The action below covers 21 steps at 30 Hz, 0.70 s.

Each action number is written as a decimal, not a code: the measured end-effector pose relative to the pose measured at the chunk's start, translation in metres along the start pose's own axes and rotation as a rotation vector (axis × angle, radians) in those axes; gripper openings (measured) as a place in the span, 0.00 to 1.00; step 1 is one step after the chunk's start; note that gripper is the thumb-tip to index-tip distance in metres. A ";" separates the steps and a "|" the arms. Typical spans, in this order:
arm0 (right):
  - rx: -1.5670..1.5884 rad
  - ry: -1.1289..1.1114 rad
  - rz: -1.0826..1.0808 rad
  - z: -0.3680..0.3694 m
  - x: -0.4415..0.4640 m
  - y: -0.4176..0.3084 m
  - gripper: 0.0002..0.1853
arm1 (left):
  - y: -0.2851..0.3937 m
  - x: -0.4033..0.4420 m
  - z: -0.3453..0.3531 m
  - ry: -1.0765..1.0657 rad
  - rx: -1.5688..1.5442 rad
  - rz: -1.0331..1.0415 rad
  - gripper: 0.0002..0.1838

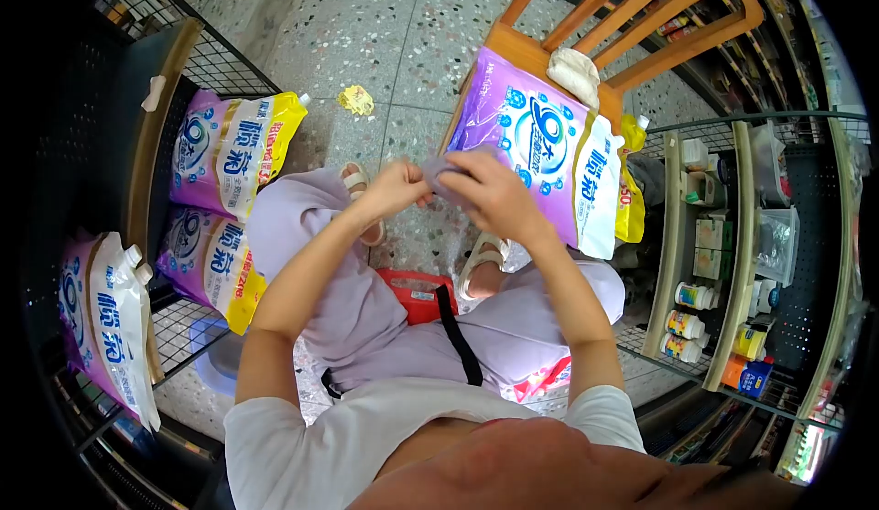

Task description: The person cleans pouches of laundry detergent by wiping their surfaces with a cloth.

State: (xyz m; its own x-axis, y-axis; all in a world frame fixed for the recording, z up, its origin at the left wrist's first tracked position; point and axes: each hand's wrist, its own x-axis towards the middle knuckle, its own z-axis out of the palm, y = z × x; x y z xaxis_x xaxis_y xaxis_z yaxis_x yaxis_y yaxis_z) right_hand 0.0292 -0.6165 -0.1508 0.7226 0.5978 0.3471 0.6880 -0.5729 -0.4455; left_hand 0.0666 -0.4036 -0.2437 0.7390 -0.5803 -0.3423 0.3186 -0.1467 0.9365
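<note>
While pinching grey cloth (442, 173) between left hand (399, 189) and right hand (494, 195) near the purple bag (542, 139), expect soft, light handling, best gripped by edges.

1. Small cloth (440, 175), centre: dull grey-mauve.
2. Printed refill pouch (549, 148), 1–2 o'clock: purple into white, blue ring emblem.
3. Wooden chair (524, 40), 1 o'clock: orange-brown.
4. Stacked refill pouches (224, 153), 9–10 o'clock: purple, white, yellow.
5. Terrazzo floor (366, 29), 12 o'clock: grey, dark and pale flecks.
6. Trousers (357, 331), 6 o'clock: pale lilac.
7. T-shirt (366, 432), 6 o'clock: plain white.
8. Scrap (355, 101), 11 o'clock: yellow.
</note>
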 end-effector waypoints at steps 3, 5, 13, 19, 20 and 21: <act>-0.061 -0.083 0.038 0.003 0.004 -0.013 0.27 | -0.004 -0.001 -0.001 -0.053 -0.067 0.019 0.10; -0.076 -0.121 0.086 0.001 0.006 -0.021 0.28 | -0.001 -0.003 -0.001 -0.054 -0.125 -0.005 0.08; -0.109 -0.180 0.087 0.010 0.018 -0.010 0.18 | -0.015 -0.003 0.003 -0.059 -0.159 0.031 0.05; -0.165 -0.094 0.111 0.007 0.038 0.009 0.13 | -0.009 -0.005 0.002 -0.087 -0.106 -0.011 0.06; -0.174 -0.091 0.117 0.006 0.041 0.014 0.12 | -0.007 -0.006 0.003 -0.078 -0.099 -0.007 0.06; -0.184 -0.090 0.121 0.004 0.043 0.019 0.12 | -0.006 -0.006 0.003 -0.068 -0.093 -0.002 0.06</act>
State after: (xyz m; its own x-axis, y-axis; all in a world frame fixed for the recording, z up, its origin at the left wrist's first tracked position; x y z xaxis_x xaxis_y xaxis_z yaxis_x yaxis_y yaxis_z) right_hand 0.0735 -0.5991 -0.1481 0.7970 0.5617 0.2220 0.6038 -0.7309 -0.3182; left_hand 0.0580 -0.4018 -0.2471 0.6975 -0.6336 -0.3349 0.3759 -0.0745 0.9237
